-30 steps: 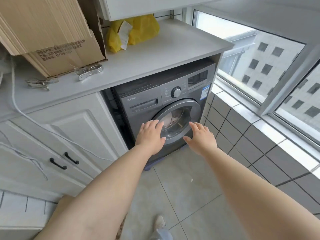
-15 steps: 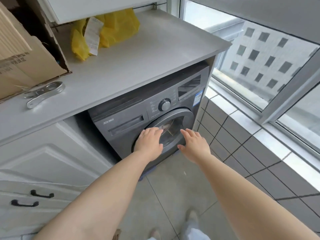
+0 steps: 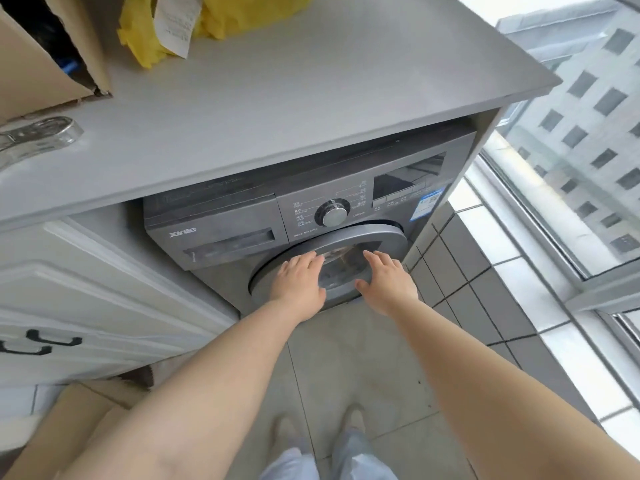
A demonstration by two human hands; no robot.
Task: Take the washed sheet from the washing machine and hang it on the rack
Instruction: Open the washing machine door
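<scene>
**Two hands at the closed door, sheet not yet out**

Both sets of fingers are straight and relaxed, grasping nothing. We have our left hand [image 3: 298, 284] spread flat over the left part of the round door [image 3: 367, 239], fingers [image 3: 308, 261] pointing up toward the glass, and our right hand [image 3: 386, 284] reaching in beside it with its fingers [image 3: 379, 259] loosely extended over the right of the glass. Whether either palm actually presses the door, we cannot tell from this angle.

The door appears to be closed against the front of the washing machine [image 3: 221, 237], which sits in a recess under the grey desk [image 3: 311, 98]. Through the glass we see only a pale, blurred shape; we take it to be the washed sheet inside the drum, but we cannot make it out for certain. No rack is in view.

We judge this to be the very first step: getting the machine open. The next move calls for finding the door's catch or handle, probably on its rim, curling fingers round it and pulling the door outward, then reaching into the drum for the sheet.

Further out, a yellow bag [image 3: 221, 19], a cardboard box [image 3: 38, 64] and a clear clip [image 3: 38, 136] lie on the desk.
</scene>
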